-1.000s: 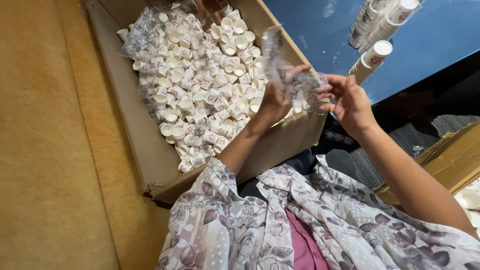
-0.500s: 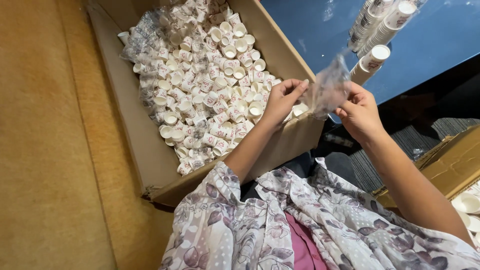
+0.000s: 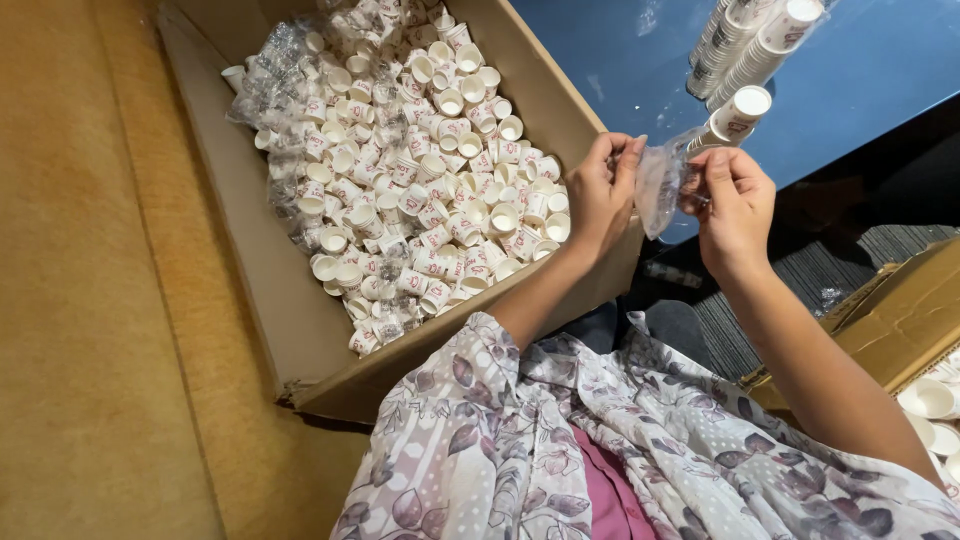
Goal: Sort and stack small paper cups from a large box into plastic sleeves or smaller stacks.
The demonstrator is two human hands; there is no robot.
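My left hand [image 3: 603,192] and my right hand [image 3: 735,205] both pinch a small clear plastic bag [image 3: 660,185], stretched between them over the right edge of a large cardboard box [image 3: 290,310]. The box is full of several small white paper cups [image 3: 430,190] with red print, some still in clear wrappers. The hands hover just past the box's right wall, above the edge of a blue table [image 3: 640,60].
Sleeves of stacked white cups [image 3: 755,50] lie on the blue table at the upper right. A second cardboard box [image 3: 900,320] with a few cups stands at the lower right. Tan floor runs along the left. My floral sleeves fill the bottom.
Both hands shifted right with the plastic bag, away from above the cups toward the box's right edge. The bag is now pulled flatter between the fingers.
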